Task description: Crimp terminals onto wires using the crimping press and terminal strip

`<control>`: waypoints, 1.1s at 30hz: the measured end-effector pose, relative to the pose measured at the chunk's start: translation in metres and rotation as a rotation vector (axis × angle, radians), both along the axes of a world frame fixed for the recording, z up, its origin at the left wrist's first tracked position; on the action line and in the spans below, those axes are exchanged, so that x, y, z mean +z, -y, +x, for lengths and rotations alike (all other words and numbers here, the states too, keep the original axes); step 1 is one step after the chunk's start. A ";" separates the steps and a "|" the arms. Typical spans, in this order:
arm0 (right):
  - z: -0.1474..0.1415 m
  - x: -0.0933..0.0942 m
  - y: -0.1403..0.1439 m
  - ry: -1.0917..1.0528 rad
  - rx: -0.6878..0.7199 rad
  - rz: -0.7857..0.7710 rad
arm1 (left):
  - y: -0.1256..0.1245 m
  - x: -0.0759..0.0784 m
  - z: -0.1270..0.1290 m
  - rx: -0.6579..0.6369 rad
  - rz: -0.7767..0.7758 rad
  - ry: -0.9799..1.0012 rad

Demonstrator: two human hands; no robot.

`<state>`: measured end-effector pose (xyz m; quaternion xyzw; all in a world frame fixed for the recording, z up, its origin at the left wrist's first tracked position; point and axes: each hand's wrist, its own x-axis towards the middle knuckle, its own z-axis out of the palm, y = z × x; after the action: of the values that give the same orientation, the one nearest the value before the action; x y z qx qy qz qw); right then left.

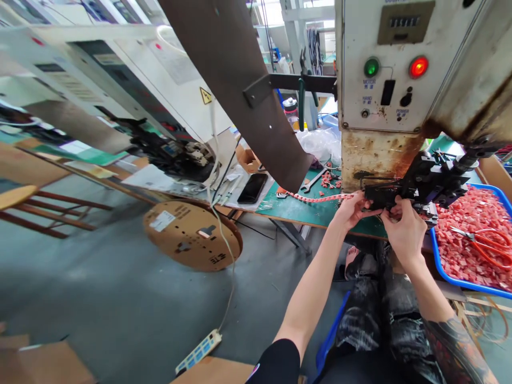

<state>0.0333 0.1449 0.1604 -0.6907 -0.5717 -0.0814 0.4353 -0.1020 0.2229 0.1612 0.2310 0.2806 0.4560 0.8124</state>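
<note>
Red-and-white strip (pixel 316 198) of small parts runs across the green counter (pixel 304 210) into the black feed block (pixel 384 194) at the press machine (pixel 380 96) base. Left hand (pixel 352 209) pinches the strip end right at the block's left side; right hand (pixel 406 232) closes on the block's front, fingers curled, exact grip hidden. Progress, my read: strip is reaching the feed, seating looks unfinished since both hands are on it. Blue tray (pixel 440 264) just right of the block is heaped w/ pink pieces (pixel 464 250), orange scissors (pixel 486 242) on top. Green + red lamps lit above the block.
</note>
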 end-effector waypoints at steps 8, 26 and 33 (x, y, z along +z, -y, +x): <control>0.000 0.001 0.001 -0.024 0.004 0.008 | -0.004 -0.002 0.001 -0.070 0.012 -0.054; 0.003 -0.002 -0.002 -0.102 0.053 -0.039 | 0.005 -0.001 0.002 0.054 -0.107 0.002; 0.003 -0.002 -0.001 -0.097 0.055 -0.027 | 0.006 0.002 0.001 0.030 -0.111 -0.036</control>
<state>0.0361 0.1462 0.1580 -0.6837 -0.5697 -0.0281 0.4552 -0.1007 0.2165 0.1629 0.1896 0.3236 0.4478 0.8117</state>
